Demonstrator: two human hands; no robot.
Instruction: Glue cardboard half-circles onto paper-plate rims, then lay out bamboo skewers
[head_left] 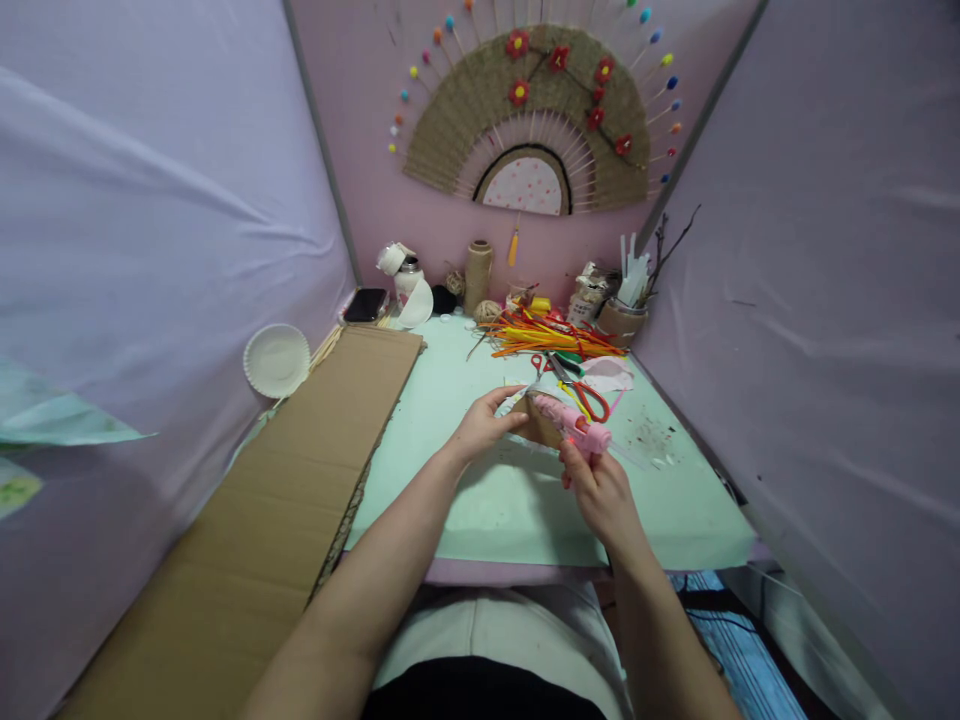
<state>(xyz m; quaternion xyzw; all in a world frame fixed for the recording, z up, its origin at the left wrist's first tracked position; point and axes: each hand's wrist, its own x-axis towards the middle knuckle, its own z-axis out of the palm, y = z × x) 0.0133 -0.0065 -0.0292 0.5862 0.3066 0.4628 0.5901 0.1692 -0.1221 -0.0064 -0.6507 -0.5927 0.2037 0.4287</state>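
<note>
My right hand (598, 492) grips a pink hot glue gun (574, 424) by its handle, its nozzle end pointing up and left. A small cardboard piece (541, 428) with a pale covering at its edge is pinched in my left hand (486, 425), just above the table. The front of the glue gun is over this piece; whether the tip touches it I cannot tell. Behind the glue gun lie red-handled scissors (592, 400), and a smaller red-handled pair (537, 366) is beside them. A patterned pink-white scrap (609, 374) rests to their right.
A long cardboard sheet (330, 450) runs along the left side, with a white fluted dish (276, 360) and a phone (366, 305) nearby. Orange and yellow strips (559, 332), a twine spool (478, 278) and a pot of glue sticks (624, 318) line the back. A decorated fan (532, 115) hangs above.
</note>
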